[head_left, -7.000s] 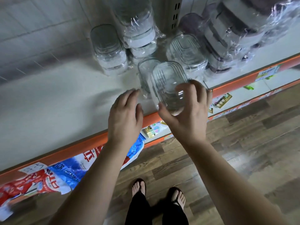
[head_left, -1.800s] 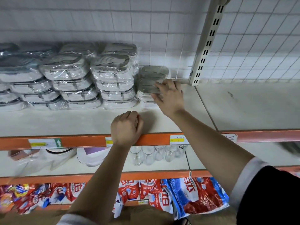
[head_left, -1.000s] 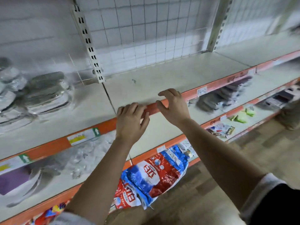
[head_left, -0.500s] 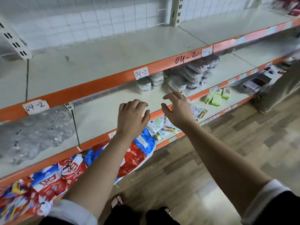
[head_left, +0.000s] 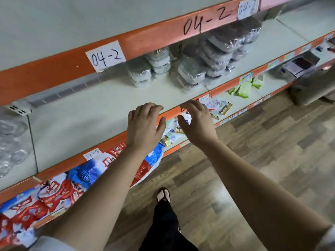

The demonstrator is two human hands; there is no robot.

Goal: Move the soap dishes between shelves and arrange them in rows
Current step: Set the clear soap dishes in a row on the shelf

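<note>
Several stacks of plastic-wrapped soap dishes stand on the middle shelf point(head_left: 94, 109), under the orange rail marked 04-2. One small stack point(head_left: 139, 73) is at the left, another stack point(head_left: 191, 74) to its right, and a taller leaning pile point(head_left: 228, 44) sits further back. My left hand point(head_left: 144, 127) and my right hand point(head_left: 196, 122) hover side by side over the shelf's front edge, fingers loosely spread, holding nothing. Both hands are short of the stacks and apart from them.
Clear glass cups point(head_left: 10, 140) sit on the same shelf at far left. Red and blue detergent bags point(head_left: 59, 189) fill the shelf below, with small packets point(head_left: 217, 107) and green items point(head_left: 244, 87) further right. Wooden floor and my sandalled foot point(head_left: 163, 195) lie below.
The view has swung right and down from the upper shelf to the stacks on the middle shelf. Both hands left the upper shelf edge and now reach forward, empty, closer to these stacks.
</note>
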